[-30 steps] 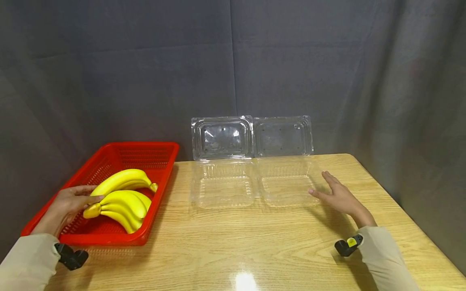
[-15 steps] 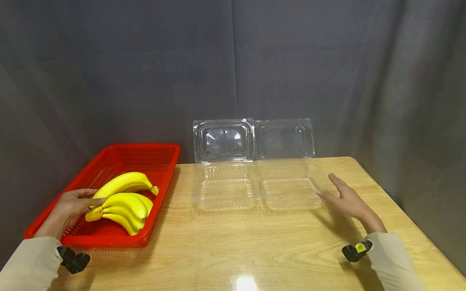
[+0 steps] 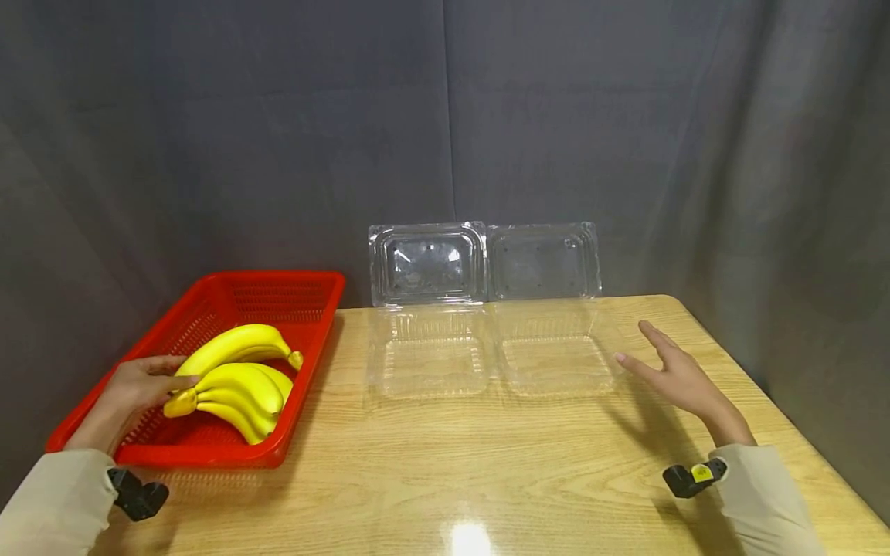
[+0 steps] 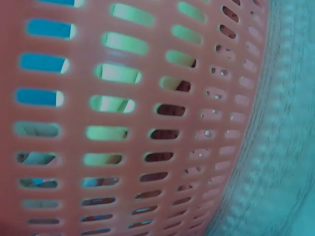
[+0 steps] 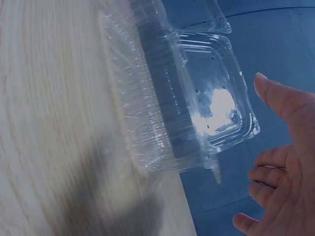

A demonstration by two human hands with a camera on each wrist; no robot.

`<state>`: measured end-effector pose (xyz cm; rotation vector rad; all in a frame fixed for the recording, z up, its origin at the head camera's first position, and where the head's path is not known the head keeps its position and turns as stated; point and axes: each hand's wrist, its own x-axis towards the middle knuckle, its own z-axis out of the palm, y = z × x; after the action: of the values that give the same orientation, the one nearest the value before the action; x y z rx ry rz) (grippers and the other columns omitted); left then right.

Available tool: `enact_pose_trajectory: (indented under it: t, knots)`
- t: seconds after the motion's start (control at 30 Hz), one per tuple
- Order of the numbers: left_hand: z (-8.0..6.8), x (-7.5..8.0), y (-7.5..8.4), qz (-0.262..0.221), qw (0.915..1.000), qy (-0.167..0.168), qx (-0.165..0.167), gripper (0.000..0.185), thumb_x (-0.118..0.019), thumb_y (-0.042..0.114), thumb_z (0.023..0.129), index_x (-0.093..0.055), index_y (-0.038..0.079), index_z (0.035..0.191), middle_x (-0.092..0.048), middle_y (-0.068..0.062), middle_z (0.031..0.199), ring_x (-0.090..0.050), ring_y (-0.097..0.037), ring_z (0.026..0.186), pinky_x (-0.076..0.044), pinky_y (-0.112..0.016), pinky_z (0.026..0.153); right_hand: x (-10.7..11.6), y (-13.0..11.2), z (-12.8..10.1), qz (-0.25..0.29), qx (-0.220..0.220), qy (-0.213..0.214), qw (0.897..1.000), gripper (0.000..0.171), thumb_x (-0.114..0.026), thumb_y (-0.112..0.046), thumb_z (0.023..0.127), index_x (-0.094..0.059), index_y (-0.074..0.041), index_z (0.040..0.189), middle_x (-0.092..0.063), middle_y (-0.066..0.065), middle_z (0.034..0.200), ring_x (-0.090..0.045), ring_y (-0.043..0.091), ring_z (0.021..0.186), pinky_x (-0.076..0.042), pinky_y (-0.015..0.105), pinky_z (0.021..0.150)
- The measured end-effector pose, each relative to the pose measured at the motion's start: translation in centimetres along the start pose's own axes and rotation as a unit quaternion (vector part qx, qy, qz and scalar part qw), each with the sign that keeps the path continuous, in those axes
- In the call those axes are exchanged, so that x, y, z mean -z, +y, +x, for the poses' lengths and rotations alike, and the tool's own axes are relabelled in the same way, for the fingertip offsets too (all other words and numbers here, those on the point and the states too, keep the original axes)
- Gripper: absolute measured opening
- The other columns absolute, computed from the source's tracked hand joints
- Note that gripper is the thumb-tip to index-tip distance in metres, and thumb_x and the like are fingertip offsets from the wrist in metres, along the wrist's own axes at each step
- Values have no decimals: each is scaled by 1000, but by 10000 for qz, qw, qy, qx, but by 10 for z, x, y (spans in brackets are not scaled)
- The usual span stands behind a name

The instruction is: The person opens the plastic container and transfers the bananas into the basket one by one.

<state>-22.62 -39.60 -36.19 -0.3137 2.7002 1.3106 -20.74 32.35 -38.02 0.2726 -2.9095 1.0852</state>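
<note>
Bananas (image 3: pixel 232 378) lie in a bunch inside the red basket (image 3: pixel 292 292), at the basket's near end. The left hand (image 3: pixel 132 388) curls its fingers round the bunch's stem end. To the right of the basket, two clear plastic boxes (image 3: pixel 487 309) sit open on the wooden table (image 3: pixel 445 479). The right hand (image 3: pixel 677 374) hovers just right of them, fingers spread, holding nothing.

Bananas (image 3: pixel 236 378) in basket (image 3: pixel 306 287), left of containers (image 3: pixel 487 340)
</note>
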Motion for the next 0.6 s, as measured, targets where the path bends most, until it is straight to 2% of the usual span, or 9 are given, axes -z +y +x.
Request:
enact_pose_trajectory:
  t: [0.1,0.17,0.27,0.33,0.4,0.5,0.6]
  knots:
    - [-4,1,3,220,9996,166,-82,73,-67,27,92,-33,-19,138,-39,-40,134,-55,-39,99,-53,-32,73,3,-2,-1,-13,61,72,10000,86,-55,-42,98,-6,1,154,-6,28,156,-17,58,133,-21,69,102]
    - [-7,2,5,368,9988,325,-89,75,-65,33,93,-34,-17,139,-38,-39,137,-47,-49,111,-51,-41,81,4,-3,-2,-27,111,113,9999,85,-55,-41,98,-6,0,154,-6,28,156,-15,56,135,-20,69,102]
    - [-8,4,8,420,9981,441,-65,81,-64,42,92,-32,-13,142,-34,-39,139,-37,-54,119,-43,-57,90,7,-7,-4,-94,146,151,9997,84,-54,-41,98,-5,-3,155,-5,26,157,-14,55,136,-20,70,101]
    - [-7,2,10,572,9961,670,-68,86,-62,50,90,-32,-11,144,-40,-37,136,-41,-50,117,-46,-55,88,9,-10,-6,-134,183,204,9995,83,-54,-41,98,-5,-5,155,-6,26,157,-15,55,136,-21,70,100]
    - [-9,0,16,555,9954,760,-164,90,-63,52,89,-29,-11,145,-42,-36,135,-42,-49,117,-47,-54,88,10,-13,-8,-163,261,272,9992,82,-54,-39,98,-6,-6,155,-7,25,157,-16,54,136,-23,70,99]
    - [-19,-8,32,697,9905,1042,-568,85,-61,50,91,-32,-11,143,-48,-34,131,-48,-47,114,-50,-47,82,12,-18,-10,-188,454,411,9979,80,-56,-36,98,-8,-8,156,-10,24,157,-17,53,136,-24,71,98]
    - [-34,-17,51,827,9813,1179,-1280,71,-59,38,96,-36,-11,142,-50,-34,130,-49,-49,112,-48,-42,80,12,-26,-13,-208,605,500,9967,79,-57,-34,98,-10,-11,156,-11,22,158,-17,51,138,-25,72,97]
